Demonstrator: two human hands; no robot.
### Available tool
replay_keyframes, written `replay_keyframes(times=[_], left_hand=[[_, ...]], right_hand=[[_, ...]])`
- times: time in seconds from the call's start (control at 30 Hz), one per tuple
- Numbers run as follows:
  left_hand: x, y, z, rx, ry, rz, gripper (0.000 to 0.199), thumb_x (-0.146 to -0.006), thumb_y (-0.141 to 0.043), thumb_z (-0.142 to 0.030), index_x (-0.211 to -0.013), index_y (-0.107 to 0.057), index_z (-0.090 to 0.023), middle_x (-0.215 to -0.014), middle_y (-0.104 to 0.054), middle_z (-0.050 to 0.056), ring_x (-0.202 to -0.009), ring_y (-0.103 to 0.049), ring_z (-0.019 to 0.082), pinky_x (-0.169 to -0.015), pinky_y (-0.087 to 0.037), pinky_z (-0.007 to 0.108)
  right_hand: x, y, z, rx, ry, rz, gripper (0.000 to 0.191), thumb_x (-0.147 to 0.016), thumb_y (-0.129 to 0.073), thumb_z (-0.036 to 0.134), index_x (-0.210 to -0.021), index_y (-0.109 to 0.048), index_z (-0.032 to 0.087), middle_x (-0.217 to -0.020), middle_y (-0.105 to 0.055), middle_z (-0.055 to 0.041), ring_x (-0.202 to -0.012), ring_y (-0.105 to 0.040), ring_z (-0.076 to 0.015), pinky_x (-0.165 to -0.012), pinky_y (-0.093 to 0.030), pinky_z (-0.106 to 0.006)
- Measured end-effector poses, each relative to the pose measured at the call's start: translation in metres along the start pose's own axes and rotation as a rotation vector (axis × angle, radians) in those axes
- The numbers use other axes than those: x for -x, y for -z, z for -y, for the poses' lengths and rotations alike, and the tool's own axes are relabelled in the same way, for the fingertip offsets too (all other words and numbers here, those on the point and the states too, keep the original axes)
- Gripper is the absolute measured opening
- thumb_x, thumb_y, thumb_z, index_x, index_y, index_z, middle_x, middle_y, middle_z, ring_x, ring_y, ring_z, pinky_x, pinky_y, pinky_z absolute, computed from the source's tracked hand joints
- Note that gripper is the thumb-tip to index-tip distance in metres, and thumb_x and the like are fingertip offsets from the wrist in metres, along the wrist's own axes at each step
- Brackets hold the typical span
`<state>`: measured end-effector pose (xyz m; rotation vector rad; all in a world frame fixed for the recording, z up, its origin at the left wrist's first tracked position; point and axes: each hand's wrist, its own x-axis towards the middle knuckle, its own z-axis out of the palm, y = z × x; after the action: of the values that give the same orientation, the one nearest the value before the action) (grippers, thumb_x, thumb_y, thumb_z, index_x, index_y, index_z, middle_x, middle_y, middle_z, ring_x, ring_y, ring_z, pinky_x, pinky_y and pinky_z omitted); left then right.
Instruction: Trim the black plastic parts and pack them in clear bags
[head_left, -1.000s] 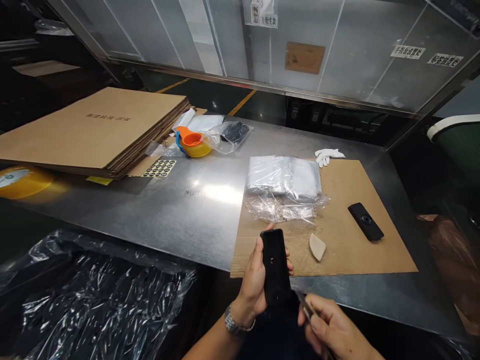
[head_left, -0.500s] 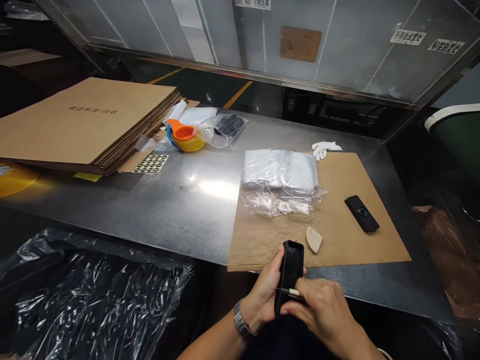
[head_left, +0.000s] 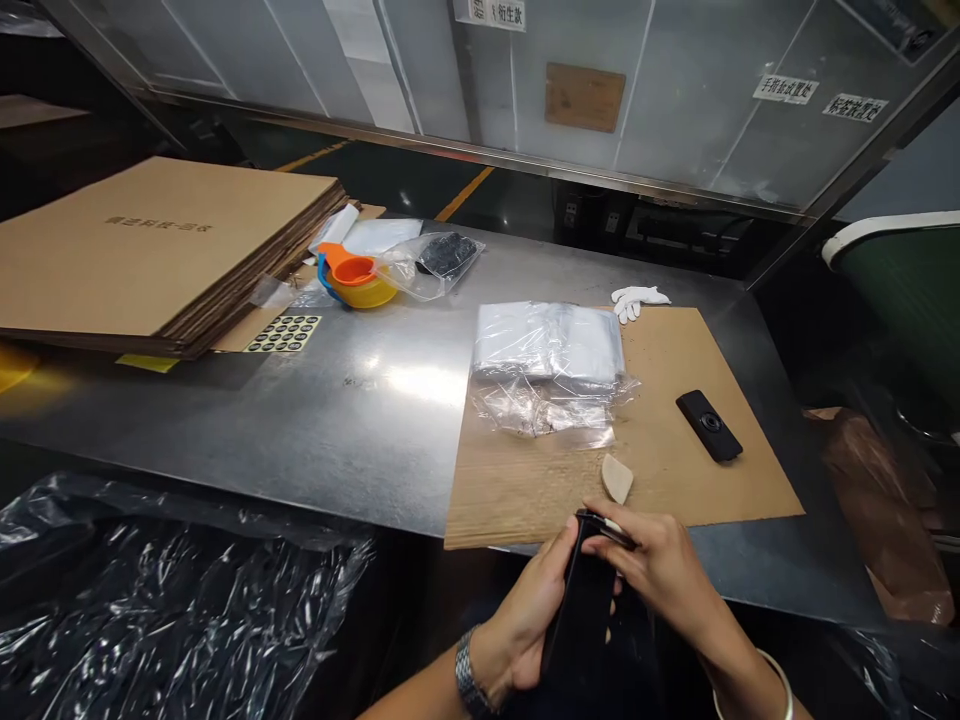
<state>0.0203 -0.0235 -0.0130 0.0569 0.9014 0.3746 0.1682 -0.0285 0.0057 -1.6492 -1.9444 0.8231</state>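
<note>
A long black case (head_left: 586, 590) is in my left hand (head_left: 529, 615), whose fingers wrap round it in front of the table edge. My right hand (head_left: 654, 555) pinches a thin tool with a white handle (head_left: 616, 531) at the far end of the case. The tool's tip is hidden there. Just beyond my hands, a beige wedge-shaped piece (head_left: 616, 478) lies on a cardboard sheet (head_left: 517, 495). Another black part with a round centre (head_left: 709, 425) rests on the sheet's right side.
Clear plastic bags (head_left: 547, 345) and a white glove (head_left: 637, 300) lie at the back of the cardboard. Farther left are orange and yellow cups (head_left: 360, 280), a sticker sheet (head_left: 285, 334) and stacked cardboard (head_left: 172, 240). Black plastic film (head_left: 180, 600) is at lower left.
The black case has tilted, so its open hollow no longer shows. My right hand and the tool have moved up to its far end. The camera view has shifted slightly.
</note>
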Motion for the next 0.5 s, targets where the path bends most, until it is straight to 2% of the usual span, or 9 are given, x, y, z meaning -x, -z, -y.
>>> replay_keyframes(times=[0.1, 0.2, 0.27, 0.33, 0.43, 0.5], left_hand=[[0.001, 0.001, 0.002, -0.036, 0.034, 0.022, 0.047, -0.081, -0.042, -0.057, -0.094, -0.053, -0.013, -0.062, -0.062, 0.006, -0.043, -0.055, 0.012, -0.041, -0.046, 0.023], [-0.001, 0.002, 0.004, -0.063, 0.061, 0.03, 0.048, -0.08, -0.043, -0.059, -0.091, -0.053, -0.013, -0.062, -0.062, 0.006, -0.042, -0.054, 0.012, -0.041, -0.046, 0.023], [-0.001, 0.002, 0.004, -0.064, 0.07, 0.037, 0.049, -0.08, -0.042, -0.059, -0.089, -0.054, -0.013, -0.063, -0.062, 0.007, -0.044, -0.056, 0.013, -0.042, -0.047, 0.023], [0.0, 0.001, 0.004, -0.057, 0.09, 0.045, 0.049, -0.081, -0.041, -0.058, -0.088, -0.055, -0.012, -0.063, -0.062, 0.007, -0.044, -0.056, 0.012, -0.043, -0.048, 0.023], [0.003, -0.002, 0.003, -0.053, 0.117, 0.031, 0.048, -0.083, -0.04, -0.057, -0.087, -0.056, -0.012, -0.059, -0.062, 0.005, -0.042, -0.055, 0.012, -0.042, -0.047, 0.023], [0.004, -0.003, 0.003, -0.065, 0.122, 0.021, 0.048, -0.083, -0.04, -0.056, -0.086, -0.056, -0.011, -0.058, -0.061, 0.005, -0.04, -0.054, 0.011, -0.041, -0.047, 0.022]], right_hand=[[-0.005, 0.006, -0.004, -0.112, -0.021, 0.062, 0.022, -0.085, -0.051, 0.034, -0.082, -0.068, 0.02, -0.067, -0.065, -0.0005, -0.058, -0.058, -0.0132, -0.055, -0.039, -0.021], [-0.009, 0.009, -0.009, -0.158, -0.052, 0.116, 0.034, -0.086, -0.048, 0.033, -0.056, -0.057, 0.017, -0.049, -0.046, 0.004, -0.047, -0.04, -0.0082, -0.048, -0.029, -0.021], [-0.01, 0.009, -0.011, -0.225, -0.078, 0.149, 0.038, -0.086, -0.047, 0.035, -0.053, -0.05, 0.016, -0.05, -0.038, 0.0047, -0.047, -0.033, -0.0073, -0.047, -0.027, -0.021], [-0.009, 0.01, -0.012, -0.274, -0.089, 0.196, 0.036, -0.085, -0.047, 0.037, -0.056, -0.049, 0.017, -0.052, -0.037, 0.0046, -0.049, -0.032, -0.0074, -0.047, -0.027, -0.021], [-0.007, 0.011, -0.011, -0.209, -0.069, 0.219, 0.029, -0.081, -0.054, 0.036, -0.06, -0.048, 0.018, -0.054, -0.041, 0.0051, -0.05, -0.035, -0.0076, -0.048, -0.026, -0.021], [-0.007, 0.01, -0.012, -0.174, -0.062, 0.191, 0.031, -0.08, -0.055, 0.034, -0.056, -0.044, 0.018, -0.053, -0.039, 0.0055, -0.049, -0.035, -0.0076, -0.049, -0.025, -0.021]])
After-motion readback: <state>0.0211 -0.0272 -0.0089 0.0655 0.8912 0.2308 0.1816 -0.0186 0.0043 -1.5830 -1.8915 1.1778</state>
